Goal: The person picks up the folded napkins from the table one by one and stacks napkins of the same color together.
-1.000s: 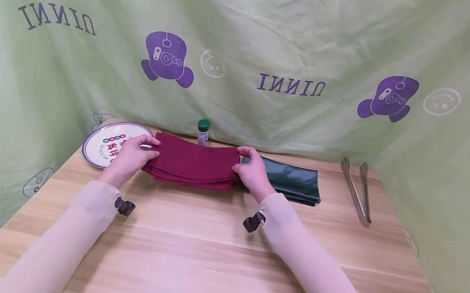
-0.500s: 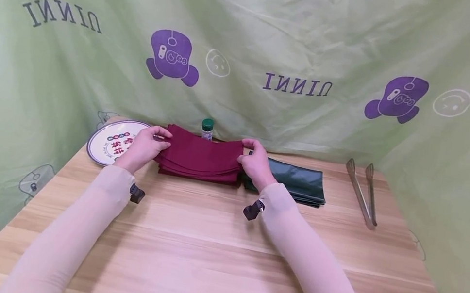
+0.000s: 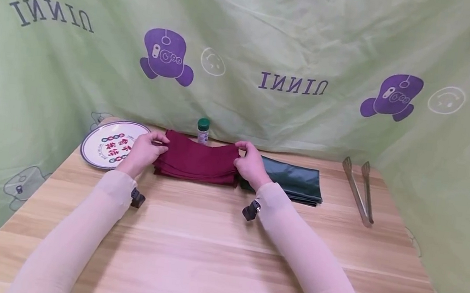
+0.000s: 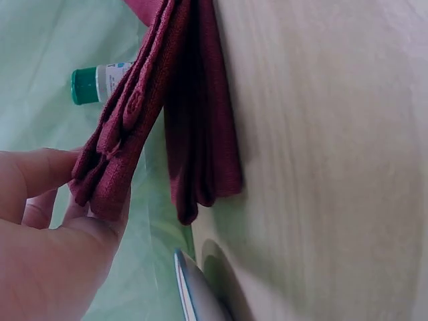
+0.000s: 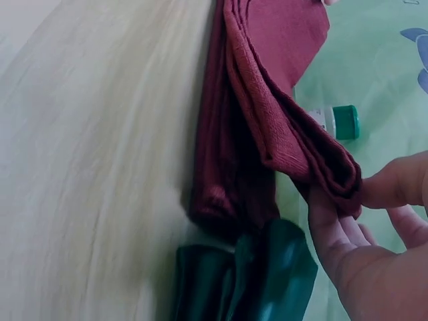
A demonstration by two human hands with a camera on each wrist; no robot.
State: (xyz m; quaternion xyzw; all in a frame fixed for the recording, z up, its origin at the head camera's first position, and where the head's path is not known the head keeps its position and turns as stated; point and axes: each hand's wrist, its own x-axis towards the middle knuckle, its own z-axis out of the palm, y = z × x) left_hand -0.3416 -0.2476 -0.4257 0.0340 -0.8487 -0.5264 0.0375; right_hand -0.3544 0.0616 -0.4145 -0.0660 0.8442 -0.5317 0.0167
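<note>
Both hands hold a folded maroon cloth (image 3: 200, 157) by its two ends, its middle sagging a little. My left hand (image 3: 143, 152) pinches the left end between thumb and fingers; the left wrist view shows its layered fold edges. At the other end, my right hand (image 3: 254, 164) grips the cloth (image 5: 297, 150) the same way. Beneath lies another folded maroon cloth (image 4: 217, 154), flat on the table. A dark green folded cloth (image 3: 292, 180) with a shiny surface lies just right of the maroon pile.
A white plate (image 3: 94, 144) with a blue rim and red print is at the left, close by my left hand. A small green-capped bottle (image 3: 203, 135) stands behind the cloths. Metal tongs (image 3: 359, 193) lie at the right of the wooden table (image 3: 186, 258). Green curtains surround it.
The held cloth's left end has shifted rightward with my left hand, and its top edge sags more. My right hand has barely moved. The head view has swayed slightly.
</note>
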